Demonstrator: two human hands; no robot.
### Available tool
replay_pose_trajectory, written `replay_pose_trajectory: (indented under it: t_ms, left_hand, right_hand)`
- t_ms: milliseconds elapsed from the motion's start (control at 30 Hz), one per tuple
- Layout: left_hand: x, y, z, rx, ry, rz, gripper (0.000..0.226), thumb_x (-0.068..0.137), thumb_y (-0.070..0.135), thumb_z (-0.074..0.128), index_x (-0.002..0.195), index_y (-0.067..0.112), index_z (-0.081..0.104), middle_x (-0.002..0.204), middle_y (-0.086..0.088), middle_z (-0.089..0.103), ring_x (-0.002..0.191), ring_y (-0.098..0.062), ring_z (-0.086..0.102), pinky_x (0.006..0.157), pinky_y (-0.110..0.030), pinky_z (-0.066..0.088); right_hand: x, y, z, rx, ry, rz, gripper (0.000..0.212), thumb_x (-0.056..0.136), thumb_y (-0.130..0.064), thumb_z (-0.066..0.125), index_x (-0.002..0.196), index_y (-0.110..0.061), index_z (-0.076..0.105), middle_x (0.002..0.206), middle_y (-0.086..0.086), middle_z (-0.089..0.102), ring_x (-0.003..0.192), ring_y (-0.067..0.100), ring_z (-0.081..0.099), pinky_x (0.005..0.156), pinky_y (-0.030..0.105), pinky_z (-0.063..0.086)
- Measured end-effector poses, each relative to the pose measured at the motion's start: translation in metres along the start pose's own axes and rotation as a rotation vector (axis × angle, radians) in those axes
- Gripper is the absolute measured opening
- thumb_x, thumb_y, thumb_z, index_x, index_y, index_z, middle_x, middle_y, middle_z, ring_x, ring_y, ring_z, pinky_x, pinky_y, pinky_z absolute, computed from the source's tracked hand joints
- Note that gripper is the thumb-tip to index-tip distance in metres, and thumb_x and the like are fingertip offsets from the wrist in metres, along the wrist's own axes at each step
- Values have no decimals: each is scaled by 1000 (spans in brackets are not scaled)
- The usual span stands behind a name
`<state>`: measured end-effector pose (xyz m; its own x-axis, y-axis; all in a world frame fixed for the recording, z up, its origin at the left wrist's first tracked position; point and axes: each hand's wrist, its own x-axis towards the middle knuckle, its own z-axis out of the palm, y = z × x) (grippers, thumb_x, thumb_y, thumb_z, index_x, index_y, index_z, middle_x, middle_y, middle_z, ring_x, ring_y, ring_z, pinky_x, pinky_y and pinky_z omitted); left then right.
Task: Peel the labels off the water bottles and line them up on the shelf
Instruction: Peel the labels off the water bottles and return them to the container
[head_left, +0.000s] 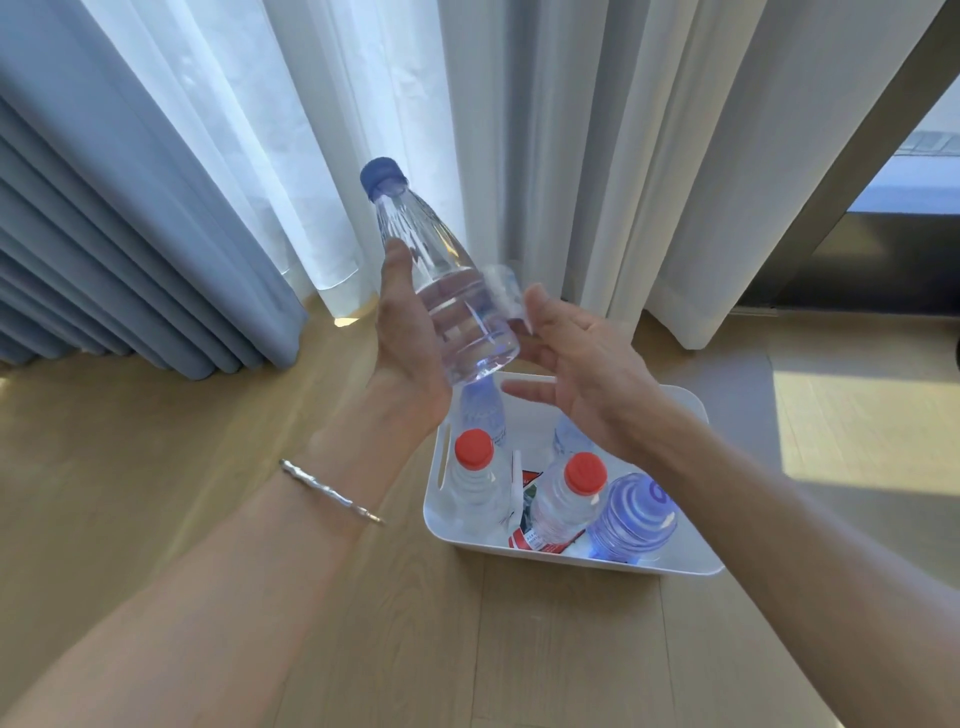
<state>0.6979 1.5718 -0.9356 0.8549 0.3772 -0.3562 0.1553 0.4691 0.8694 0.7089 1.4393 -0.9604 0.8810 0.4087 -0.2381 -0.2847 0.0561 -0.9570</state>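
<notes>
Left hand (406, 356): I grip the blue-capped bottle (434, 249) round its lower body, cap tilted up and away. Right hand (587, 374): fingers spread, just beside the base. White bin (691, 565) below both.

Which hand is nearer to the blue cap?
Left. The left hand grips the bottle below the blue cap; the right hand is lower, beside its base.
</notes>
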Motion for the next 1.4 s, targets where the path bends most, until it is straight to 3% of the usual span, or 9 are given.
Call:
replay_pose_trajectory:
  t_ms: [233, 433, 567, 633, 733, 833, 967, 1167, 1400]
  left_hand:
    - [0, -6, 4, 72, 8, 93, 36, 100, 51, 34, 88, 28, 59, 73, -1, 70, 62, -18, 69, 57, -32, 57]
    - [2, -10, 2, 109, 12, 79, 62, 97, 56, 35, 129, 6, 53, 108, -17, 70, 83, -30, 71, 49, -27, 54]
    - [2, -12, 5, 170, 38, 125, 40, 96, 59, 38, 110, 23, 45, 109, -17, 69, 86, -28, 71, 66, -38, 60]
    - [1, -9, 7, 275, 34, 150, 57, 81, 72, 47, 110, 23, 48, 110, -11, 70, 92, -22, 70, 84, -43, 57]
    - [0, -9, 10, 435, 31, 119, 86, 59, 76, 60, 122, 17, 53, 109, -3, 69, 100, -22, 68, 95, -46, 52]
    - [0, -14, 10, 462, 75, 89, 81, 65, 65, 73, 123, 13, 51, 107, -6, 68, 95, -22, 69, 89, -43, 55]
    - [7, -18, 5, 377, 118, 98, 64, 75, 49, 77, 120, 13, 49, 109, -9, 67, 93, -22, 70, 84, -41, 58]
    - [8, -15, -2, 347, 54, 149, 61, 80, 47, 72, 127, 16, 50, 106, 2, 66, 90, -15, 68, 87, -42, 56]
    - [3, -11, -1, 155, -157, 117, 25, 87, 36, 60, 97, 13, 60, 77, 2, 66, 68, -17, 66, 68, -36, 56]
  right_hand:
    - [-5, 10, 11, -217, -231, -13, 113, 43, -94, 48, 141, -37, 41, 139, -14, 51, 120, -1, 52, 92, 32, 50]
    - [-2, 4, 17, -205, 9, -111, 44, 91, -58, 42, 115, -27, 61, 106, 6, 72, 104, 22, 66, 99, 47, 49]
    - [2, 2, 16, -122, 127, -118, 33, 100, -43, 40, 115, -24, 63, 110, 14, 70, 104, 30, 67, 91, 51, 54]
    - [2, 3, 16, -160, 198, -151, 39, 99, -47, 42, 105, -16, 66, 109, 24, 66, 102, 38, 63, 87, 55, 54]
    - [0, 7, 12, -300, 275, -210, 51, 98, -47, 45, 90, 0, 62, 69, 10, 59, 65, 20, 55, 66, 29, 48]
    - [-4, 13, 9, -385, 291, -248, 41, 99, -38, 49, 70, -9, 54, 48, -14, 39, 51, 3, 35, 50, 14, 29]
    - [-4, 13, 13, -409, 260, -266, 33, 98, -33, 52, 77, -12, 66, 53, -17, 53, 54, -3, 43, 54, 9, 34]
    - [2, -1, 5, -66, 273, -88, 28, 100, -33, 48, 90, -17, 69, 89, 5, 72, 86, 20, 70, 79, 47, 59]
    - [13, 0, -21, 366, 315, 97, 25, 103, -29, 41, 90, -12, 55, 62, 2, 71, 55, 14, 70, 52, 34, 59]
